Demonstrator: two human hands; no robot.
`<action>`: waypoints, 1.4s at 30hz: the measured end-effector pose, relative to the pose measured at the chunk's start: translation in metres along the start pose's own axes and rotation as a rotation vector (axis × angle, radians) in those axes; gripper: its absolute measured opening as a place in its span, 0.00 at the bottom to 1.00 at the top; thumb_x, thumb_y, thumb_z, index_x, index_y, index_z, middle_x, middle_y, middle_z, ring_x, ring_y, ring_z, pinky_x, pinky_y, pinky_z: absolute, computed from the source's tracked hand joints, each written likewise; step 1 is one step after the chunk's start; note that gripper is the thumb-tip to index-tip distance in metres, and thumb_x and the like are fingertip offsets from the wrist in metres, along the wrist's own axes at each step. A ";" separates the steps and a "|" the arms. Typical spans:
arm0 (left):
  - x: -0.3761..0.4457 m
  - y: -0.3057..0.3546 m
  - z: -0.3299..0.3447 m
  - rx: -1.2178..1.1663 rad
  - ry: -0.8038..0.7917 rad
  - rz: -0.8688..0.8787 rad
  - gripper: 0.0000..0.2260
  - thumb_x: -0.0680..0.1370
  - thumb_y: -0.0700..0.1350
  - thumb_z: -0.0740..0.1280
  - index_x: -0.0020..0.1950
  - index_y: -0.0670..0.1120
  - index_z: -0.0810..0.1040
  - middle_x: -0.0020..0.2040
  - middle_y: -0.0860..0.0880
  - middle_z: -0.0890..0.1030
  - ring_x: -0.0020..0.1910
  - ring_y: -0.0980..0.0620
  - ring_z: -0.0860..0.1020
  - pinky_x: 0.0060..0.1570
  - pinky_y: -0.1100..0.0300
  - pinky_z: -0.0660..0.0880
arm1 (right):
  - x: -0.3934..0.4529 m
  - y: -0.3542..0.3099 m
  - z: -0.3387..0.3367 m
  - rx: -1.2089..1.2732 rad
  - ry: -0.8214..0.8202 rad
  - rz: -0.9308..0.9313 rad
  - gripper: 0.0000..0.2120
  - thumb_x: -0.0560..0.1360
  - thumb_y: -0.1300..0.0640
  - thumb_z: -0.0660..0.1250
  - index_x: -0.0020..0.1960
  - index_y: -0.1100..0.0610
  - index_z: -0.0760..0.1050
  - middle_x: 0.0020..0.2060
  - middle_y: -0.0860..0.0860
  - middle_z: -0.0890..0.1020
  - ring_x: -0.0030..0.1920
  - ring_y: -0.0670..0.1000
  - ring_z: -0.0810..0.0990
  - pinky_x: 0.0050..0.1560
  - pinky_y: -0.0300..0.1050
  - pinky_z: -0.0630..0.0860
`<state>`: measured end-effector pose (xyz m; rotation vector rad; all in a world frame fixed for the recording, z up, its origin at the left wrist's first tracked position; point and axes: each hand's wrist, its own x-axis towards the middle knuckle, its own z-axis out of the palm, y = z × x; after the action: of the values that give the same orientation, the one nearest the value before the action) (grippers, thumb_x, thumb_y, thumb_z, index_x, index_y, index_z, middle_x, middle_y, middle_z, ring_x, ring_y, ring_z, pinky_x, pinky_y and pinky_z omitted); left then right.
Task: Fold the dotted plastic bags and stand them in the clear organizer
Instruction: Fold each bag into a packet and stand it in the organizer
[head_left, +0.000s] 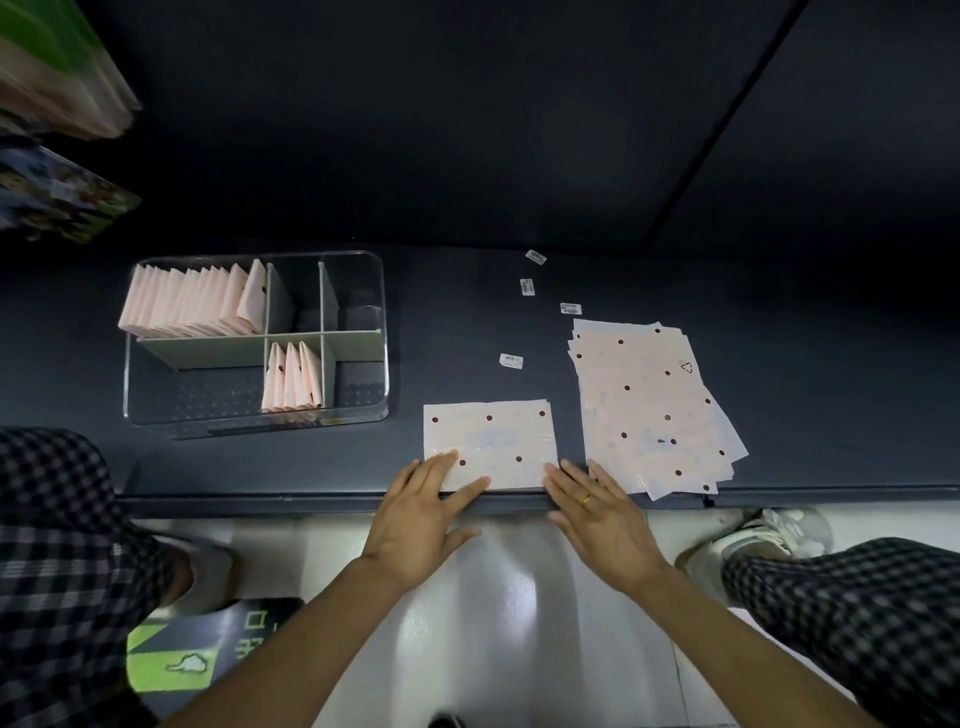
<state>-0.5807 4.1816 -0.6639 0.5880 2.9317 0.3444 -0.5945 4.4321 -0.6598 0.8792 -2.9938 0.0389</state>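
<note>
Both hands lie flat, fingers spread: left hand on the bag, right hand at its corner; press the crease flat, edges aligned, before folding again

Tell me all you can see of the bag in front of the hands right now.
The bag is a thin pale pink plastic sheet with dark dots, slightly glossy. It lies flat on the dark table at its near edge, looking already folded into a rough square, smaller than the stack of flat bags to its right and apart from it. The left hand rests straight fingers on its near left corner; the right hand lies at its near right corner.
</note>
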 end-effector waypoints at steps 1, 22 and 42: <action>0.003 -0.002 -0.003 -0.049 0.015 -0.024 0.24 0.73 0.59 0.68 0.68 0.54 0.73 0.69 0.45 0.72 0.66 0.45 0.72 0.66 0.50 0.66 | 0.004 0.003 -0.003 0.031 0.046 -0.003 0.24 0.82 0.49 0.50 0.53 0.57 0.83 0.56 0.51 0.82 0.57 0.51 0.81 0.65 0.49 0.71; 0.025 -0.028 -0.007 -0.085 0.224 0.124 0.10 0.66 0.51 0.78 0.43 0.49 0.83 0.48 0.51 0.83 0.42 0.49 0.81 0.48 0.61 0.73 | 0.051 0.018 -0.012 0.111 0.113 -0.184 0.03 0.64 0.66 0.72 0.36 0.60 0.79 0.37 0.53 0.83 0.36 0.55 0.82 0.34 0.45 0.79; 0.069 -0.025 -0.020 -0.687 0.230 -0.706 0.13 0.76 0.45 0.68 0.58 0.43 0.71 0.43 0.49 0.77 0.49 0.45 0.76 0.48 0.53 0.72 | 0.111 0.026 -0.004 0.757 -0.150 0.781 0.22 0.77 0.55 0.65 0.29 0.55 0.57 0.26 0.50 0.63 0.35 0.54 0.64 0.33 0.46 0.60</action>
<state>-0.6559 4.1827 -0.6567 -0.5852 2.6923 1.2738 -0.7020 4.3941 -0.6535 -0.3918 -3.2378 1.1957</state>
